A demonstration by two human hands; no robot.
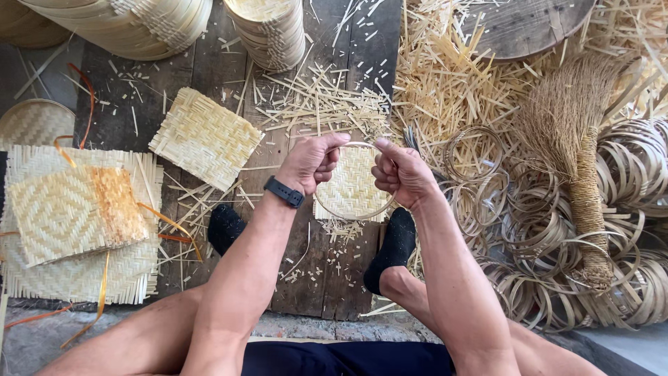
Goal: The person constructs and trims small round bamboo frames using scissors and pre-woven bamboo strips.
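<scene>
A thin bamboo ring (353, 209) is being held up between both hands, just above a small square woven mat (351, 182) lying on the dark plank floor (209, 76) between the person's black-socked feet. The left hand (309, 161), with a dark band on its wrist, is pinching the ring's upper left arc, its grip pressed together on the strip. The right hand (400, 174) is doing the same on the upper right arc, thumb pushed against the curled fingers. The ring is looking closed into a full hoop, but it is sitting free of the mat, so nothing is joined yet, as far as I can judge. More flat woven squares (205, 136) are lying to the left, a heap of finished hoops (557, 230) and a straw brush (581, 160) to the right, and stacked round baskets (268, 28) are standing at the top.
</scene>
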